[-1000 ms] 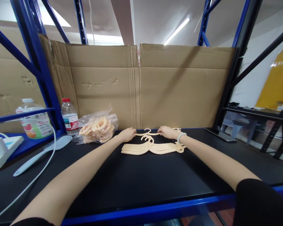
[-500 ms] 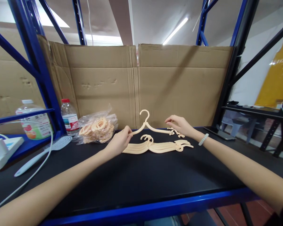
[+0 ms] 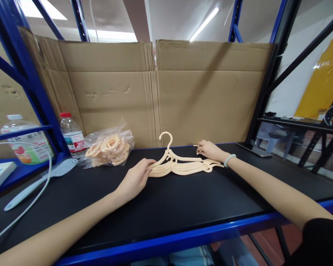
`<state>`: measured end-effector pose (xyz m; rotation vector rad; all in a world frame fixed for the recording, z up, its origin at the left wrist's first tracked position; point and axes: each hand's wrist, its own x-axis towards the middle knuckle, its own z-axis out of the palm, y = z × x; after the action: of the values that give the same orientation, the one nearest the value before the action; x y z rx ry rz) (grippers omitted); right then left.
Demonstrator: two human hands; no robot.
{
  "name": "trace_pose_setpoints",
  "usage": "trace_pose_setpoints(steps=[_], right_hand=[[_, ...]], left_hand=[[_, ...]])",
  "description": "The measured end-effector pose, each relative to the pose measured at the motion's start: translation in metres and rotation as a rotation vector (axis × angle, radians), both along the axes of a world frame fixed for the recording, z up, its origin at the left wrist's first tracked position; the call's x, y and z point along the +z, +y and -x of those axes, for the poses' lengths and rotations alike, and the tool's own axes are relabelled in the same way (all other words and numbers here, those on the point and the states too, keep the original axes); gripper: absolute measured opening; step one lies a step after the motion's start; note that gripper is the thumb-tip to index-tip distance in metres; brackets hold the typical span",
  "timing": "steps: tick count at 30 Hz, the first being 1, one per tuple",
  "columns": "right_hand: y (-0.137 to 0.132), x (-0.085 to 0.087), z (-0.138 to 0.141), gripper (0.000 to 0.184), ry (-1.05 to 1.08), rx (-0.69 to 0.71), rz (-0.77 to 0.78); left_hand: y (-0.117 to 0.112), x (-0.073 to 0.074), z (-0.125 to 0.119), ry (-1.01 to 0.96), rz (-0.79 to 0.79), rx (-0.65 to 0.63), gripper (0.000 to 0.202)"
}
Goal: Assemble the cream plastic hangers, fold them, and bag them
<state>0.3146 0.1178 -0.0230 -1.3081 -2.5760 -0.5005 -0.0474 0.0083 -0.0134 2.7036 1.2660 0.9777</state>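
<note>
My left hand (image 3: 137, 175) pinches the left arm of a cream plastic clothes hanger (image 3: 169, 149), lifted slightly with its hook pointing up. Just below and behind that hanger lies a stack of similar folding hangers (image 3: 187, 168), their hooks together near the middle and small cut-out shapes at the right end. Beyond the stack, my right hand (image 3: 209, 149), with a beaded bracelet (image 3: 229, 159) at the wrist, has its fingers curled down over a small cream plastic piece (image 3: 195, 146). Most of that piece is hidden by the fingers.
On the left sit a clear bag of cream plastic parts (image 3: 109, 149), a red-capped bottle (image 3: 72, 136), a pale brush (image 3: 59, 169) and a white cable (image 3: 40, 199). A phone-like flat object (image 3: 254, 149) lies back right. Cardboard (image 3: 208, 92) walls the back.
My left hand has brought the hanger lower and nearer, so it overlaps the stack. My right hand has come down onto the small pieces and its fingers have closed. The view has shifted slightly.
</note>
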Motion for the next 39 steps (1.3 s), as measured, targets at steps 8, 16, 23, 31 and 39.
trace_pose_setpoints(steps=[8,16,23,31,39], right_hand=[[-0.009,0.01,0.001,0.026,0.036,0.042,-0.242],[-0.057,0.027,0.029,0.023,1.138,-0.002,-0.061],[-0.108,0.011,0.052,0.027,1.6,0.138,0.558],[-0.107,0.008,0.052,0.029,1.701,0.153,0.682],[-0.103,0.003,0.046,0.03,1.831,0.267,0.81]], left_hand=[[-0.005,0.001,-0.001,-0.005,0.002,0.023,0.023],[-0.006,-0.001,0.004,-0.024,0.047,0.084,0.016],[-0.005,-0.004,0.004,-0.053,0.089,0.081,0.012],[-0.006,-0.003,0.005,-0.075,0.105,0.066,0.009],[-0.005,-0.001,0.003,-0.082,0.108,0.083,0.009]])
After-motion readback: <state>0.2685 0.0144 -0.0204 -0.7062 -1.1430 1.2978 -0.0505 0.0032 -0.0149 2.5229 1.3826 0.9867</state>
